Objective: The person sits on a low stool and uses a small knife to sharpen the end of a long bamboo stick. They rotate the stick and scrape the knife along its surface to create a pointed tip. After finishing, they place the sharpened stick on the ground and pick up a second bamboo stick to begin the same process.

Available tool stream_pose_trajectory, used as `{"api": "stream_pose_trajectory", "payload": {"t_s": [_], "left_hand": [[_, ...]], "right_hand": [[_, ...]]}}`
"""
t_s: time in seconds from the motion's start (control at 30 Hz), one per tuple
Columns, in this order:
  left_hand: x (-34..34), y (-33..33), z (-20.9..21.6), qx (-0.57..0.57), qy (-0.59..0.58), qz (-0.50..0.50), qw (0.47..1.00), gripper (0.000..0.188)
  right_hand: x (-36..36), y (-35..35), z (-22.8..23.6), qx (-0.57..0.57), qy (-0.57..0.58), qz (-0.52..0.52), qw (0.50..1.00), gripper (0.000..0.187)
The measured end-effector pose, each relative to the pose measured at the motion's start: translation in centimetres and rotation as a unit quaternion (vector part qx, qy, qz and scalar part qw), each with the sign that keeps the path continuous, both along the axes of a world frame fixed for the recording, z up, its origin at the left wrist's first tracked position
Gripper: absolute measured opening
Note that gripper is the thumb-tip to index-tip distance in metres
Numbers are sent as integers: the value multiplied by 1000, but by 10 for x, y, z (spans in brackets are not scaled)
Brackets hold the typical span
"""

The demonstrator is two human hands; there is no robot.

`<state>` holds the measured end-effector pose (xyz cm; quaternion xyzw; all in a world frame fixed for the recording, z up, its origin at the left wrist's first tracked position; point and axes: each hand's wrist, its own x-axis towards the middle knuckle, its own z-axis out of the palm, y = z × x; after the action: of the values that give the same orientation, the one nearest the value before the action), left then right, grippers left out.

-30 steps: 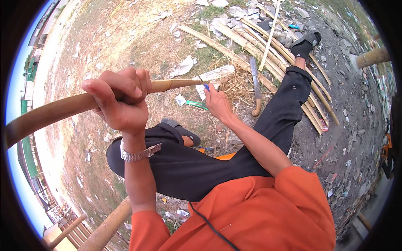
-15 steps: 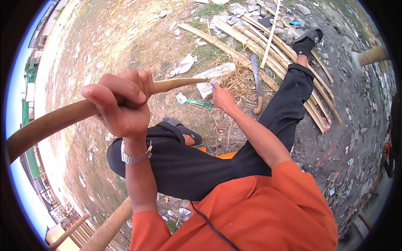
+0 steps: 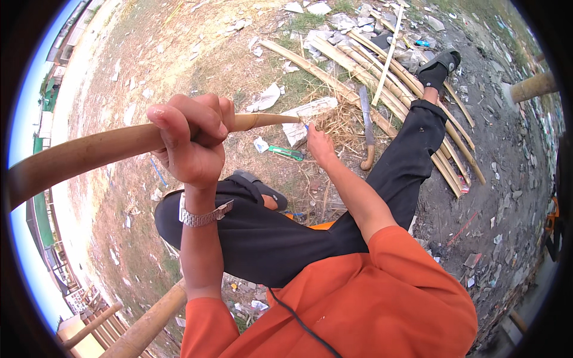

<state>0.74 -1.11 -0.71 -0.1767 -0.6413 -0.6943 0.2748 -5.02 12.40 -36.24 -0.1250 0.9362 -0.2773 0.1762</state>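
Observation:
My left hand (image 3: 194,140) is wrapped round a long bamboo strip (image 3: 89,150), holding it up off the ground. From the left edge the strip runs rightward, narrowing to a thin end. Close to that thin end is my right hand (image 3: 320,145), its fingers closed on a small thing with a blue part (image 3: 307,126); what kind it is cannot be made out. Below the tip lies a pale, worn slab (image 3: 313,107). On the ground beside my right hand rests a green box cutter (image 3: 285,153).
A machete (image 3: 366,119) with a wooden handle lies among straw shavings (image 3: 346,128). Split bamboo strips (image 3: 358,71) are heaped beside my stretched right leg (image 3: 412,149). Bamboo poles stand at the lower left (image 3: 146,322) and right (image 3: 531,86). Paper scraps litter the ground.
My left hand has shifted right, and the bamboo strip has moved with it. My right hand has moved slightly right and down, staying at the thin end.

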Motion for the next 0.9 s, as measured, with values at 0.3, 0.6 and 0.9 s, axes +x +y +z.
{"api": "stream_pose_trajectory", "payload": {"t_s": [0.3,0.6,0.9], "left_hand": [[-2,-8,4,33,-18,39,999,53],[-4,-5,3,42,-15,51,998,53],[2,-23,4,-13,7,-66,998,55]], "right_hand": [[-19,1,3,-354,-367,-173,842,31],[-10,2,16,72,47,13,996,21],[46,20,223,-341,-40,31,939,20]]}}
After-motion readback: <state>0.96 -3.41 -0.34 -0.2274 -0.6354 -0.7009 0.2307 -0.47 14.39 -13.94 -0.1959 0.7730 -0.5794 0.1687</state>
